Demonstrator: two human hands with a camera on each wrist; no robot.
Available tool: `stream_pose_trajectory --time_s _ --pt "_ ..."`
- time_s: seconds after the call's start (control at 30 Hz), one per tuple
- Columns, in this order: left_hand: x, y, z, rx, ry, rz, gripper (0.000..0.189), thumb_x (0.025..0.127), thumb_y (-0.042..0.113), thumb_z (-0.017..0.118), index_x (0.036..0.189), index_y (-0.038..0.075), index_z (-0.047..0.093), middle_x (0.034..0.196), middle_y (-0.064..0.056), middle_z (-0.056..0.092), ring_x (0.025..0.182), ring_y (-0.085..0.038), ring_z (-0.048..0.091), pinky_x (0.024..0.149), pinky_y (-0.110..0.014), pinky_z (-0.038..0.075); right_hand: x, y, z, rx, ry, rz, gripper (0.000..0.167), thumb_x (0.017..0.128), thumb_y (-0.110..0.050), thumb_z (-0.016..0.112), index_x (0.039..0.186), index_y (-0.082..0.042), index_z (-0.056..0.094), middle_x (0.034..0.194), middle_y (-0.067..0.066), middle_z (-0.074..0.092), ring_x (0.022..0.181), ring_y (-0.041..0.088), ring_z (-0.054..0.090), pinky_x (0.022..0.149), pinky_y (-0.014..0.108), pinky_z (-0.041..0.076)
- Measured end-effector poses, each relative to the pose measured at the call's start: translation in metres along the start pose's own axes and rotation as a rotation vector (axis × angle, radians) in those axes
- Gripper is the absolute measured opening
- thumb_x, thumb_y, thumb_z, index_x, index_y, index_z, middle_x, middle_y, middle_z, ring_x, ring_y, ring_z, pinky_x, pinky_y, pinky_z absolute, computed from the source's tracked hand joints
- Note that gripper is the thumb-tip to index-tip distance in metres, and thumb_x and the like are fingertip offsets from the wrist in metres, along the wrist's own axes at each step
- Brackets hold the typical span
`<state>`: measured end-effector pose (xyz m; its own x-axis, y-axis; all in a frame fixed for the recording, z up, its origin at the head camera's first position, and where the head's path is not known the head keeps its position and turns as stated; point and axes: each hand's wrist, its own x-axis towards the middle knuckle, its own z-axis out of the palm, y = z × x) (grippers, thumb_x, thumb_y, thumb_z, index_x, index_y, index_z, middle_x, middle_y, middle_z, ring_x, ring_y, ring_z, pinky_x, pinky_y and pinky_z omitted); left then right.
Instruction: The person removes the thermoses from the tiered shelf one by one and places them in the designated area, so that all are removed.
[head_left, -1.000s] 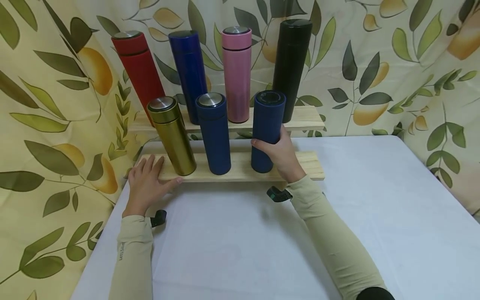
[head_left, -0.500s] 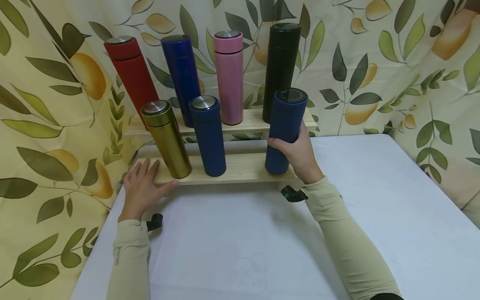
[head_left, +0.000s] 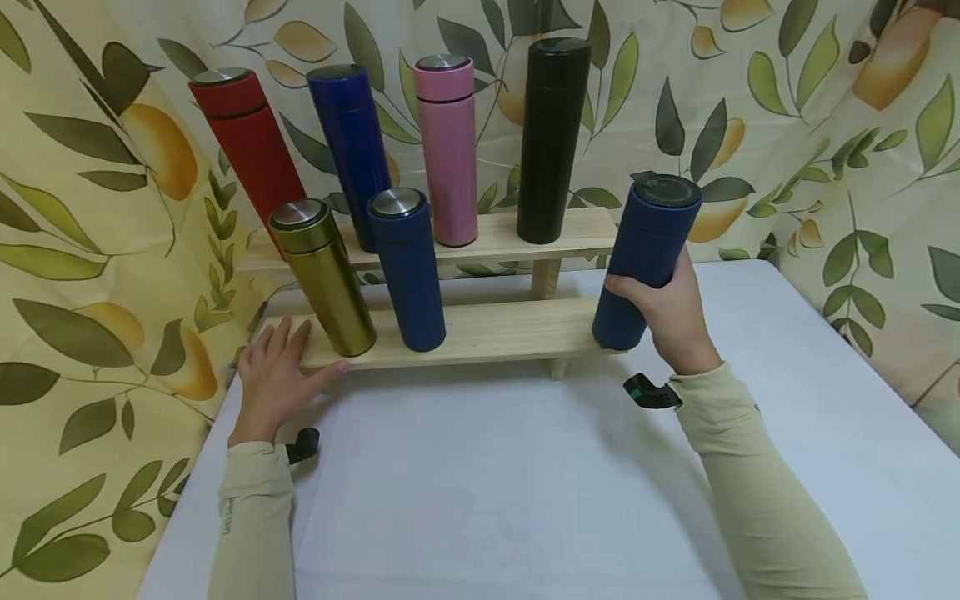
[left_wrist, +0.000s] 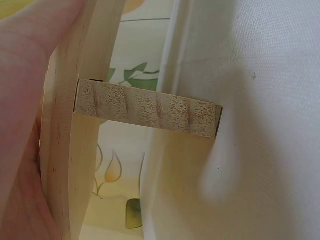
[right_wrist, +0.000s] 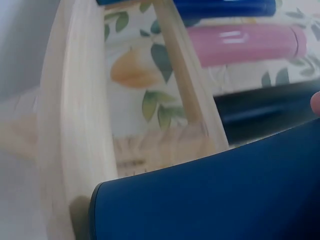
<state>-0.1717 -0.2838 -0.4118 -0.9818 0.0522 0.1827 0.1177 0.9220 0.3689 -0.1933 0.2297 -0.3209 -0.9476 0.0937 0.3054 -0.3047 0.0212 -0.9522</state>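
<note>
One dark-lidded blue bottle [head_left: 643,250] is gripped in my right hand [head_left: 677,323], tilted, at the right end of the lower wooden shelf [head_left: 517,329]; whether they touch I cannot tell. My left hand [head_left: 273,379] rests, fingers extended, on the shelf's left end, near the gold bottle [head_left: 324,279].

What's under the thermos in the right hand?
The end of the lower wooden shelf peeks out beneath the blue thermos; its base hides the rest, so whether they touch is unclear.

Dark-topped blue bottle [head_left: 643,237], top end up; at lower right end of two-tiered wooden stand [head_left: 510,329]
</note>
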Motion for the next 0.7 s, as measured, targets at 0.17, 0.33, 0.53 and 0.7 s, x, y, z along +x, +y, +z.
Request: stream_pose_trajectory --time_s 0.17,0.33,0.53,0.7 --pt "-0.001 -0.002 -0.001 0.001 0.002 0.0 0.107 0.092 0.076 0.065 0.161 -0.003 0.042 0.17 -0.033 0.023 0.154 -0.057 0.014 0.116 -0.075 0.005 0.001 0.006 -0.019 0.018 0.041 0.002 0.08 0.09 0.002 0.076 0.157 -0.02 0.038 0.141 0.003 0.05 0.126 0.023 0.05 0.109 0.049 0.038" --pt "0.0 -0.002 -0.002 -0.001 0.002 -0.001 0.107 0.092 0.076 0.066 0.161 -0.003 0.042 0.17 -0.033 0.023 0.154 -0.056 0.014 0.116 -0.075 0.005 0.003 0.011 -0.034 0.004 0.082 0.037 0.082 0.091 0.001 0.076 0.159 -0.021 0.035 0.14 0.001 0.049 0.126 0.021 0.05 0.112 0.049 0.037" --pt "0.001 -0.002 0.0 -0.006 0.0 -0.002 0.107 0.092 0.076 0.065 0.161 -0.003 0.042 0.17 -0.033 0.023 0.154 -0.056 0.014 0.117 -0.075 0.005 0.013 0.015 -0.048 -0.003 0.111 0.052 0.083 0.092 -0.001 0.077 0.159 -0.023 0.034 0.141 0.0 0.048 0.126 0.021 0.049 0.115 0.049 0.034" --pt "0.002 -0.004 0.002 -0.002 0.002 -0.001 0.107 0.092 0.077 0.065 0.161 -0.003 0.042 0.17 -0.032 0.023 0.154 -0.055 0.015 0.117 -0.074 0.005 0.024 0.023 -0.053 -0.019 0.095 0.048 0.083 0.091 -0.002 0.078 0.159 -0.024 0.036 0.141 0.0 0.049 0.126 0.021 0.05 0.115 0.049 0.035"
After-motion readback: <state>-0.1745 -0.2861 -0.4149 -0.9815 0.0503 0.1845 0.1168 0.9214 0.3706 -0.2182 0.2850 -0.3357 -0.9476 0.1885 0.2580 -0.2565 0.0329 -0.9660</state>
